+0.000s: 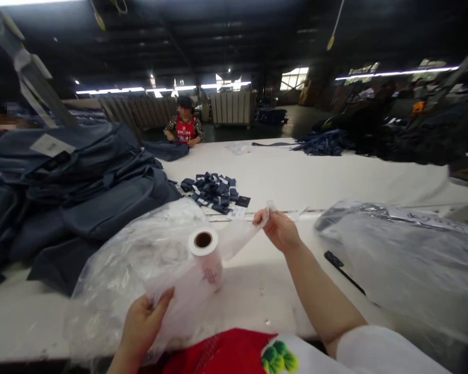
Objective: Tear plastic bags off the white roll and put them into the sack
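A roll of thin plastic bags [211,267], with printed text on its side and a brown cardboard core, stands upright on the white table in front of me. At its right, my right hand [281,229] pinches the end of a strip of translucent film [239,239] that stretches from the roll. My left hand [143,319], nearer to me and to the left, grips a thin plastic bag [179,298] between thumb and fingers. That bag hangs in front of the roll, and whether it is joined to the roll I cannot tell. Behind it lies a large clear plastic bag [128,254].
Dark blue bags [89,171] are heaped at left. Small folded dark straps [212,189] and tags [239,208] lie beyond the roll. At right are a phone [343,271] and large plastic bags [409,259]. Across the table [281,179], a person in a red apron [185,130] handles dark fabric.
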A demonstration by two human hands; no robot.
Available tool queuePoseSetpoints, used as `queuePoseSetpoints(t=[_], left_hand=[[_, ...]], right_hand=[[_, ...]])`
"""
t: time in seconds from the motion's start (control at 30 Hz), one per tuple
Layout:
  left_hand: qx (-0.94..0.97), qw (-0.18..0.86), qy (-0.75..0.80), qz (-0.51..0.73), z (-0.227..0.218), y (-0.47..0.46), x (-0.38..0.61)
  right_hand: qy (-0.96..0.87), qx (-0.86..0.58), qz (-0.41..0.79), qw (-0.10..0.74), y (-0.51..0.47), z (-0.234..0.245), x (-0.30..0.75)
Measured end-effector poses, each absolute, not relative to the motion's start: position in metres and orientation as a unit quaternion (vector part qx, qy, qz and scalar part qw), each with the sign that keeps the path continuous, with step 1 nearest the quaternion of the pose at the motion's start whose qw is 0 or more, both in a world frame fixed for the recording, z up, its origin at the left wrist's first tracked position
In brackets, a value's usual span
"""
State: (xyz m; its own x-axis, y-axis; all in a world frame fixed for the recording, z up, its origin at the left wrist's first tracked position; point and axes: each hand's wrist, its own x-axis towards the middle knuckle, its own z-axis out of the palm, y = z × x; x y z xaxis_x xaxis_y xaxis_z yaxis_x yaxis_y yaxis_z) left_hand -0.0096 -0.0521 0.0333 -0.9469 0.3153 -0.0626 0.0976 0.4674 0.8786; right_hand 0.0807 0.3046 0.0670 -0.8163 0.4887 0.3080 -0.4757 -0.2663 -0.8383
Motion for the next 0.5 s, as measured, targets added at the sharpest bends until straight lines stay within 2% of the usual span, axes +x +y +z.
queuePoseSetpoints(t=[0.33,0.5], left_hand=[[0.066,0.040,0.887,0.456,0.012,-0.111,-0.039],[0.045,0.040,0.893,0.445,0.010,-0.135,-0.040]], right_hand=[[-0.475,-0.166,0.755,0.420,0.372,0.056,0.078],[-0.454,-0.263,0.665,0.532,0.398,0.057,0.068]])
